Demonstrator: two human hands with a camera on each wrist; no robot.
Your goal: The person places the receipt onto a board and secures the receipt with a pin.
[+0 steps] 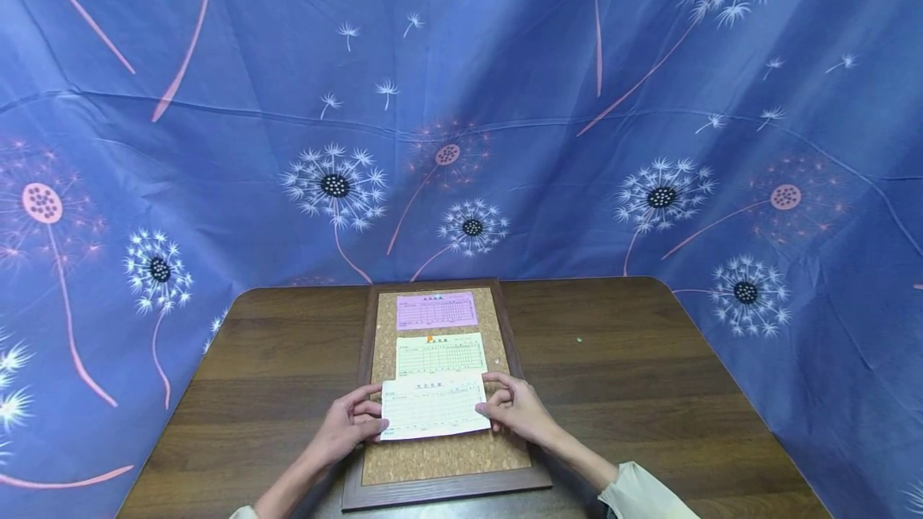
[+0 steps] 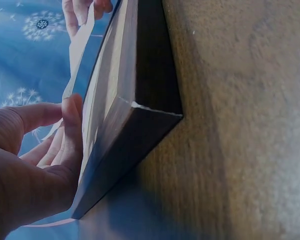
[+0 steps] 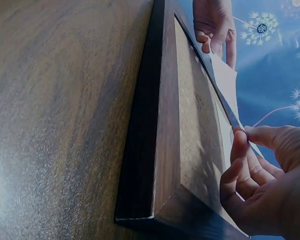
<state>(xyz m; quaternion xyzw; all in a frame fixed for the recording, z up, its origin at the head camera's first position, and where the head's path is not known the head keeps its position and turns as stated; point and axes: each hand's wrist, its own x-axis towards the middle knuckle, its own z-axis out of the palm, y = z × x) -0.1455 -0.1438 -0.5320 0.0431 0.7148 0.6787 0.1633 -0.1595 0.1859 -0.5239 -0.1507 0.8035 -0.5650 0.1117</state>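
Note:
A white printed paper slip (image 1: 433, 413) is held over the lower part of a wood-framed cork board (image 1: 447, 464). My left hand (image 1: 348, 428) pinches its left edge and my right hand (image 1: 521, 412) its right edge, thumbs on top. From the side, in the right wrist view, the slip (image 3: 225, 75) stands a little off the cork. Its upper edge overlaps the bottom of a light green slip (image 1: 441, 353) that has an orange pushpin (image 1: 429, 338) at its top. Above that lies a purple slip (image 1: 437, 312) with a small green pin (image 1: 437, 295) at its top edge.
The board lies on a brown wooden table (image 1: 288, 359). A tiny green object (image 1: 579, 340) sits on the table to the board's right. On the cork's right side is a small pale pin-like spot (image 1: 496, 361). Behind the table hangs a blue dandelion-print cloth (image 1: 534, 183).

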